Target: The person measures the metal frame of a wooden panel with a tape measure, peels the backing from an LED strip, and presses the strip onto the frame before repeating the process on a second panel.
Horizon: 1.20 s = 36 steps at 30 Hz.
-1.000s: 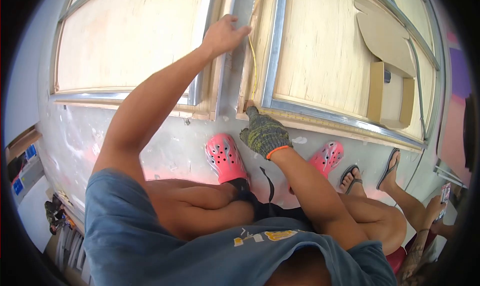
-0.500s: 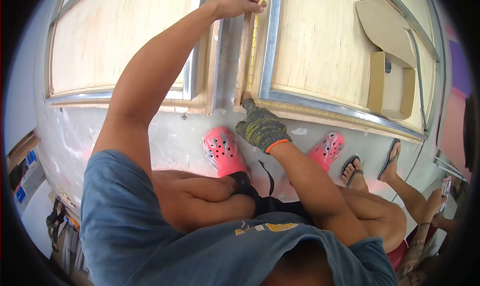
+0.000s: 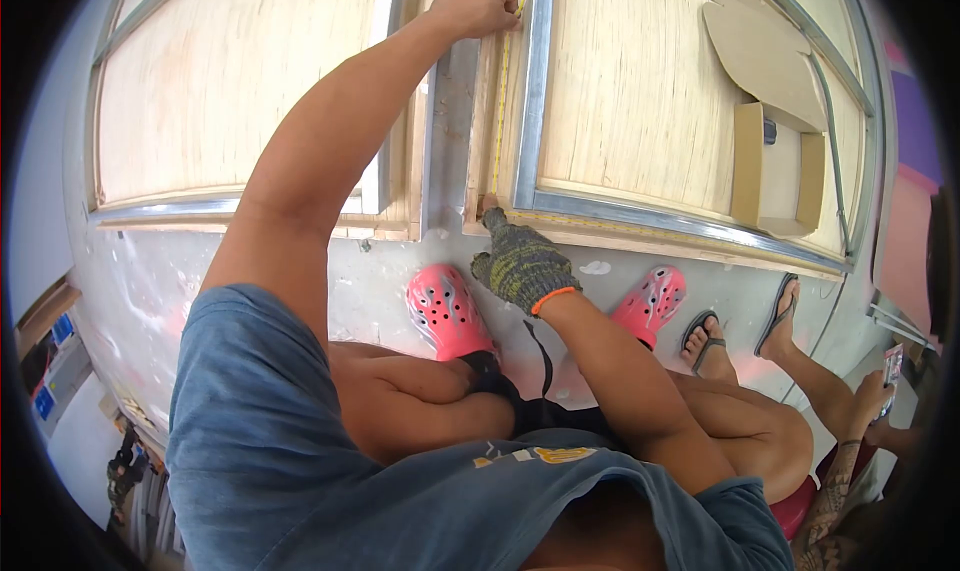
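A yellow measuring tape [image 3: 499,111] runs along the wooden edge strip of the right-hand panel [image 3: 620,101]. My bare left hand [image 3: 475,3] is at the top of the view, its fingers closed at the tape; the far end of the tape is out of view. My right hand [image 3: 525,266] wears a dark green-grey knitted glove with an orange cuff. Its index finger reaches to the panel's near left corner and presses on the tape's end, while the other fingers are curled and partly hidden.
A left-hand panel [image 3: 240,91] with metal bars lies across a narrow gap. An opened cardboard box [image 3: 745,161] rests on the right panel. My pink clogs [image 3: 445,311] are on the grey floor. To the right, another person's sandalled feet [image 3: 710,346] and a hand holding a phone-like object show.
The view has shifted slightly, with the panels lower in it. My left hand has moved a little up and left along the tape; my right finger stays at the corner.
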Tool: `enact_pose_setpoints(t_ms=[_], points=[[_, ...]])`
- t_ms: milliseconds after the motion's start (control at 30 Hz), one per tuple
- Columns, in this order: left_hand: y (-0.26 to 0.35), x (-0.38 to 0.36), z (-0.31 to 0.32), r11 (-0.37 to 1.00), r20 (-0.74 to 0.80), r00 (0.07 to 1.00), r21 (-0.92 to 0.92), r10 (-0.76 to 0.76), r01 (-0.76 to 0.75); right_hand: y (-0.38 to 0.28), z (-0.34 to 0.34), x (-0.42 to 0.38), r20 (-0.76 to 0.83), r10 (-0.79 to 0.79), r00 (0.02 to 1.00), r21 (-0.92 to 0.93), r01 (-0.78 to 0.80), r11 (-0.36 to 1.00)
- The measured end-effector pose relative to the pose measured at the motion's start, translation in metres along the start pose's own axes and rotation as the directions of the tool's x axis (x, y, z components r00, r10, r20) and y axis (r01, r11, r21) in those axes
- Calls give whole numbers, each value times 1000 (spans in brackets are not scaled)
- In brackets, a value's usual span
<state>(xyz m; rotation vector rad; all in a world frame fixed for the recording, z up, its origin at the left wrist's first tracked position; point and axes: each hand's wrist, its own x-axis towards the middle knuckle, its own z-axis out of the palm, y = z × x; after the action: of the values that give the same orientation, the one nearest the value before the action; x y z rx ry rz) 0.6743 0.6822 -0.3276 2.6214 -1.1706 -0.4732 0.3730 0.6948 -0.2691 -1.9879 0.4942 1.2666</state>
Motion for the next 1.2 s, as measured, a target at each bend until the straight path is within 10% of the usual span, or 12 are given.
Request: enact_pose_setpoints(t_ms=[600, 1167, 1200], points=[[13, 3, 1, 994, 71, 996, 101, -55, 48, -30, -8, 29, -165, 23, 986, 193, 10, 981], [19, -2, -9, 987, -11, 990, 73, -142, 142, -44, -23, -24, -137, -65, 988, -138, 46, 989], [16, 0, -7, 989, -12, 993, 82, -121, 122, -39, -23, -20, -456, -271, 848, -250, 170, 953]])
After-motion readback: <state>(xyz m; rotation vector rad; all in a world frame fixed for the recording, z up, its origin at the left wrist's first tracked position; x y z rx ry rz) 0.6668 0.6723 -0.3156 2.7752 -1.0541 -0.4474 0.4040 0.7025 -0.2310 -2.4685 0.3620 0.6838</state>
